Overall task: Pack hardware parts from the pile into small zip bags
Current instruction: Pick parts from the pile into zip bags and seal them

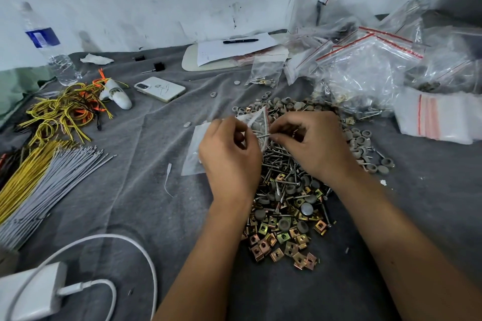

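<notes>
A pile of hardware parts (289,206) lies on the grey cloth: long screws, grey caps and brass-coloured clip nuts. Just above the pile's far end my left hand (229,156) pinches a small clear zip bag (257,122) with a red strip at its mouth, holding it open. My right hand (310,143) pinches a screw (262,135) at the bag's mouth, its tip pointing left into the opening. A few pale parts show inside the bag. Under my left hand lies a flat stack of empty small bags (194,148).
Filled and empty zip bags (370,70) heap at the back right, a white bag stack (438,117) beside them. Left side: cable ties (52,172), yellow and orange wires (65,112), a phone (159,88), a water bottle (49,47). A charger with its cable (34,292) sits front left; paper with a pen (240,41) lies behind.
</notes>
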A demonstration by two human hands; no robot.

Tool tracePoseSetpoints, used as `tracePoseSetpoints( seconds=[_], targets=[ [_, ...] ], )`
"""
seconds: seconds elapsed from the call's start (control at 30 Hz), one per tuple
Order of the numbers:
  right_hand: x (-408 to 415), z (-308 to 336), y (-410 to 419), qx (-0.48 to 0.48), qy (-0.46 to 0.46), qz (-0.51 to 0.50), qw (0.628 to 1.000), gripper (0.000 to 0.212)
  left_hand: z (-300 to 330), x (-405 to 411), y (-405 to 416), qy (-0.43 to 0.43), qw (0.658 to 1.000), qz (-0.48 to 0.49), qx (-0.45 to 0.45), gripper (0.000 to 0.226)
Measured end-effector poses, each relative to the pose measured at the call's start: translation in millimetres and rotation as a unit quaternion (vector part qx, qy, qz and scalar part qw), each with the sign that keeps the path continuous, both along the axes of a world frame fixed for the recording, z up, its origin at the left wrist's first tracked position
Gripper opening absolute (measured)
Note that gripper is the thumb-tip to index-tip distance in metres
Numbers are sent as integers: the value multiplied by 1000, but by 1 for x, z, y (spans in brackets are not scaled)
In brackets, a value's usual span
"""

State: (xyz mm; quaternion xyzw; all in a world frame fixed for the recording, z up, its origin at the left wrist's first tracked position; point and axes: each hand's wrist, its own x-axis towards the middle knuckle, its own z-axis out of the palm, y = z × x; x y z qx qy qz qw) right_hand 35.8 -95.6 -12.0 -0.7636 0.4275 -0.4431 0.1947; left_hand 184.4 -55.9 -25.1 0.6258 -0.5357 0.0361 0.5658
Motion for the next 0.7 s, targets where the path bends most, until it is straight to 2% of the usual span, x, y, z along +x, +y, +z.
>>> tracePoseSetpoints(
  seconds=[0.13, 0.3, 0.53, 0.6, 0.7],
  targets=[
    [2, 0, 2, -12, -14, 22, 1000, 15, 0, -1, 1, 2, 1000, -25, -9, 11],
    [2, -2, 2, -13, 20, 62, 998, 27, 0, 2, 0, 19, 999, -27, -15, 11],
    [-1, -1, -1, -41, -39, -8, 998, 16, 2, 5, -1, 40, 999, -6, -25, 11],
    [-4, 0, -3, -27, 20, -20, 999, 14, 2, 7, -2, 73, 996, 17, -43, 13],
    [-4, -2, -4, 38, 251, -35, 967, 20, 4, 10, -2, 121, 989, 36, -76, 13]
  ],
)
